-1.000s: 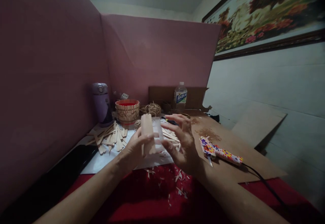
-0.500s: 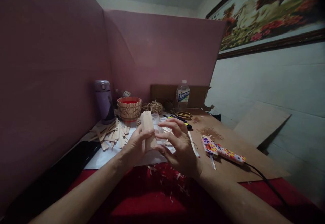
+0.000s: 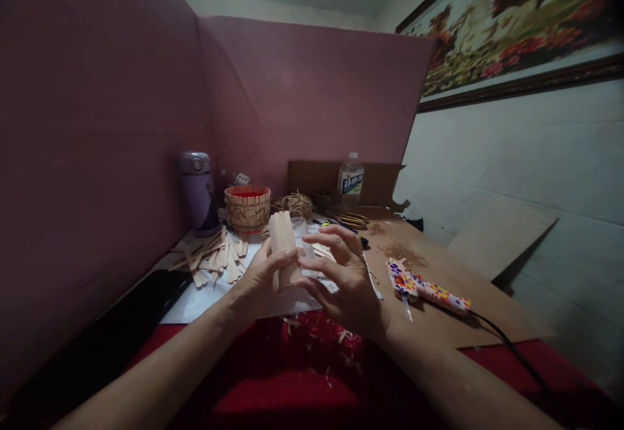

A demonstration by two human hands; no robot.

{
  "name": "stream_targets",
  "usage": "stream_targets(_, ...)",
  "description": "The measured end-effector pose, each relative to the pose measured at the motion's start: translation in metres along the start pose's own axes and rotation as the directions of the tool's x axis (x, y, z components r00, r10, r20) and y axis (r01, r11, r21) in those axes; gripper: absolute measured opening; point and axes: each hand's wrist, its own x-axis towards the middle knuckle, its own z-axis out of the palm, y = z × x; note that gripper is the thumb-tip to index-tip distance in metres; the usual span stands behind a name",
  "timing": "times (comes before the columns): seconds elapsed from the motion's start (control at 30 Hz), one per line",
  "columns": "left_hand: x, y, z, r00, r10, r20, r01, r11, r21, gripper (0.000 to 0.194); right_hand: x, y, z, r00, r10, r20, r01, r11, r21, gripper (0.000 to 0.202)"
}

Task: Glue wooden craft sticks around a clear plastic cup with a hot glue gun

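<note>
Near the middle of the view is a clear plastic cup [image 3: 299,230] with a row of wooden craft sticks [image 3: 282,230] along its side. My left hand [image 3: 260,274] is wrapped round the cup from the left, its thumb lying over the lower part of the sticks. From the right, my right hand [image 3: 341,280] has its thumb and index finger against the lower edge of the stick-covered side. Its other fingers are curved and raised beside the clear wall. The cup is tilted, and my fingers hide part of it.
Loose craft sticks [image 3: 214,256] lie on white paper at left, by a purple flask [image 3: 199,196] and a stick-covered pot [image 3: 247,212]. Behind are twine [image 3: 298,205], pliers [image 3: 353,220] and a plastic bottle [image 3: 351,186]. A flower-patterned glue gun [image 3: 426,289] with a black cord lies at right.
</note>
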Motion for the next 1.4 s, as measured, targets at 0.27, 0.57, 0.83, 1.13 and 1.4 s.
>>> stream_targets(0.27, 0.000, -0.003, -0.002, 1.000, 0.006, 0.027, -0.006, 1.000, -0.022, 0.052, -0.001, 0.002, 0.001, 1.000, -0.020, -0.012, 0.020, 1.000, -0.009, 0.014)
stream_targets(0.57, -0.002, 0.004, 0.003, 1.000, 0.013, -0.017, -0.013, 1.000, -0.006, 0.050, 0.002, 0.002, 0.002, 1.000, -0.015, -0.022, 0.015, 1.000, 0.009, 0.023)
stream_targets(0.83, 0.001, 0.005, -0.004, 0.998, 0.070, -0.003, -0.070, 0.997, -0.025, 0.051, 0.000, -0.001, 0.001, 0.999, 0.022, -0.023, -0.022, 0.999, 0.028, 0.030)
stream_targets(1.13, 0.006, 0.001, -0.012, 0.982, 0.189, 0.020, -0.189, 0.980, 0.062, 0.050, 0.000, -0.001, 0.001, 0.999, 0.029, -0.014, -0.029, 0.999, 0.027, 0.024)
stream_targets(1.4, 0.025, 0.003, -0.038, 0.928, 0.345, -0.144, -0.287, 0.904, 0.317, 0.061, -0.001, 0.013, 0.009, 0.970, 0.240, 0.026, -0.239, 0.970, -0.049, 0.013)
